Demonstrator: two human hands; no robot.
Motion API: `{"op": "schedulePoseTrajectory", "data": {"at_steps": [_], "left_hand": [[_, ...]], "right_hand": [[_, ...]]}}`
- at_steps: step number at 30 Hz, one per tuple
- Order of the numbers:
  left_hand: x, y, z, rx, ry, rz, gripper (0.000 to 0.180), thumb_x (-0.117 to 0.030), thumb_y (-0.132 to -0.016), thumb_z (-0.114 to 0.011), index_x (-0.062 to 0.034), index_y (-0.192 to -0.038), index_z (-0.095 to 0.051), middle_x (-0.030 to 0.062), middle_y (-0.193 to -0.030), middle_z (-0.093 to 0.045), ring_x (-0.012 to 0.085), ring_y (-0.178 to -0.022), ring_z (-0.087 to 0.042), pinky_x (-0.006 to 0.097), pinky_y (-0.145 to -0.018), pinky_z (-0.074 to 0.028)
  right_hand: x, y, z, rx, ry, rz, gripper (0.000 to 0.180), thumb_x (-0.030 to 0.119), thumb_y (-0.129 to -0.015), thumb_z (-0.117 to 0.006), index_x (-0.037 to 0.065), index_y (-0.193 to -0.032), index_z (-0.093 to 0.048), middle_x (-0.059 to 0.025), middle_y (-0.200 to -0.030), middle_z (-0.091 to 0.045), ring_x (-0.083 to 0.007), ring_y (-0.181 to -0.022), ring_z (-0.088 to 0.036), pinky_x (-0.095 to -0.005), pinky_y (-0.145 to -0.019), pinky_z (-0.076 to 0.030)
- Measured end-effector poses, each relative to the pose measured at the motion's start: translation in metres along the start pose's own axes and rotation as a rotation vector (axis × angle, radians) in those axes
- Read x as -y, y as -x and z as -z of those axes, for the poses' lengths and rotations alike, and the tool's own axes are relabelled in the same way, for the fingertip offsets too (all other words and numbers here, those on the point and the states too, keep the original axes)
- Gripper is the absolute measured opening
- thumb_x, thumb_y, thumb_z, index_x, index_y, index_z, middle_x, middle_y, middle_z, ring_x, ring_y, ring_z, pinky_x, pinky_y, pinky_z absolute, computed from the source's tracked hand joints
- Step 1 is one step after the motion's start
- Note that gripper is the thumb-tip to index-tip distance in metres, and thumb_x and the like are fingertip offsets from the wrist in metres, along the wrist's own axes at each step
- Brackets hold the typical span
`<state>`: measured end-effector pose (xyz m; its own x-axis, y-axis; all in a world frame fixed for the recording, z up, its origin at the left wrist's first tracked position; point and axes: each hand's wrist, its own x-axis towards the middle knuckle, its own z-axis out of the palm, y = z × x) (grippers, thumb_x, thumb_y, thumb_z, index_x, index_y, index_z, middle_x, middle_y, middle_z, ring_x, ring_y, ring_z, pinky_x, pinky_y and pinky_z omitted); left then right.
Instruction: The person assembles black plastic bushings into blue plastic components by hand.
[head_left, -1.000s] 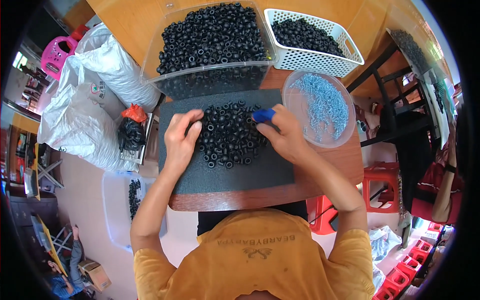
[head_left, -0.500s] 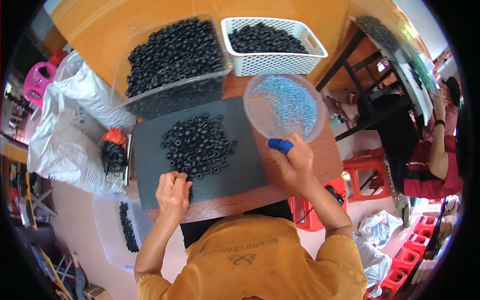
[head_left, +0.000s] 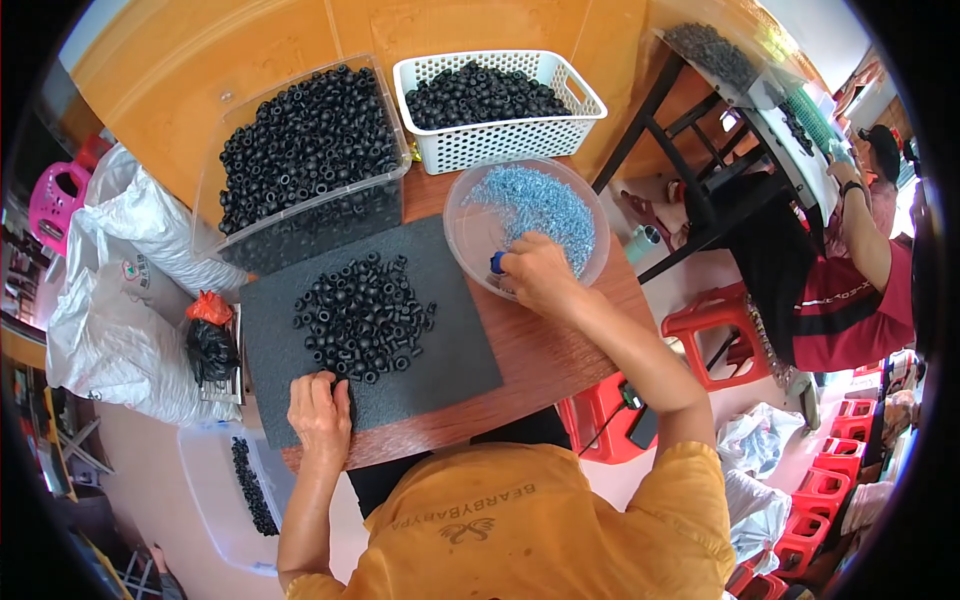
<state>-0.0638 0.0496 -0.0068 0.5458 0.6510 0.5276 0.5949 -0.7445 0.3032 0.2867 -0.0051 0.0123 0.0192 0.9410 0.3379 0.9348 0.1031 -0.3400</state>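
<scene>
Our right hand [head_left: 535, 275] is closed around a small blue tool [head_left: 497, 262] and rests inside the round clear bowl [head_left: 470, 250], touching the pale blue screws [head_left: 540, 200]. Our left hand [head_left: 320, 410] lies flat and open on the dark mat [head_left: 450, 340], just below the pile of black rubber rings [head_left: 360, 315].

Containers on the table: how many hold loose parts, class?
3: a clear tub of black rings at the back left, a white basket of black rings behind, a round clear bowl of pale blue pieces under the right hand.
</scene>
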Motion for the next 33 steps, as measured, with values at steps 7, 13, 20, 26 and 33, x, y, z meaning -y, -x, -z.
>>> {"op": "schedulePoseTrajectory", "data": {"at_steps": [7,13,20,26,33], "left_hand": [[-0.01,0.003,0.01,-0.019,0.181,0.133,0.016,0.002,-0.073,-0.069,0.0005,-0.085,-0.057,0.0118,-0.078,-0.055,0.0233,-0.065,-0.053,0.032,-0.059,-0.043],[-0.032,0.001,0.024,0.019,0.575,0.466,0.015,-0.006,-0.081,-0.069,0.0022,-0.09,-0.06,0.0044,-0.081,-0.054,0.0133,-0.07,-0.051,0.025,-0.064,-0.043],[-0.055,0.004,0.013,0.038,1.131,0.687,0.022,-0.002,-0.079,-0.071,0.0019,-0.099,-0.063,-0.0004,-0.087,-0.053,0.0079,-0.08,-0.048,0.02,-0.075,-0.04],[-0.065,-0.001,0.008,0.109,1.227,0.699,0.023,-0.001,-0.08,-0.07,0.0027,-0.102,-0.064,0.0,-0.09,-0.055,0.0074,-0.08,-0.051,0.019,-0.072,-0.043],[-0.065,-0.006,0.009,0.158,1.36,0.754,0.023,-0.001,-0.083,-0.066,0.003,-0.105,-0.064,0.0023,-0.091,-0.058,0.0087,-0.075,-0.056,0.02,-0.068,-0.048]], "right_hand": [[-0.017,-0.009,-0.004,-0.108,0.167,0.095,0.007,0.003,-0.061,-0.064,0.006,-0.067,-0.061,-0.01,-0.069,-0.054,-0.0295,-0.075,-0.052,-0.0405,-0.065,-0.044],[-0.022,-0.002,0.001,-0.04,0.103,0.053,0.006,0.003,-0.061,-0.063,0.006,-0.065,-0.061,-0.0096,-0.068,-0.053,-0.0294,-0.075,-0.052,-0.0399,-0.064,-0.044],[-0.009,-0.023,-0.007,-0.027,0.125,0.139,0.005,0.006,-0.063,-0.064,0.006,-0.068,-0.064,-0.0119,-0.072,-0.057,-0.0298,-0.076,-0.053,-0.0396,-0.068,-0.045],[-0.011,-0.032,-0.013,0.095,0.054,0.244,0.005,0.006,-0.063,-0.065,0.004,-0.067,-0.063,-0.0142,-0.072,-0.057,-0.0319,-0.075,-0.054,-0.0414,-0.068,-0.045],[-0.012,-0.034,-0.018,0.106,0.008,0.264,0.006,0.006,-0.063,-0.065,0.003,-0.064,-0.059,-0.0152,-0.075,-0.057,-0.0336,-0.076,-0.054,-0.0427,-0.069,-0.046]]}}
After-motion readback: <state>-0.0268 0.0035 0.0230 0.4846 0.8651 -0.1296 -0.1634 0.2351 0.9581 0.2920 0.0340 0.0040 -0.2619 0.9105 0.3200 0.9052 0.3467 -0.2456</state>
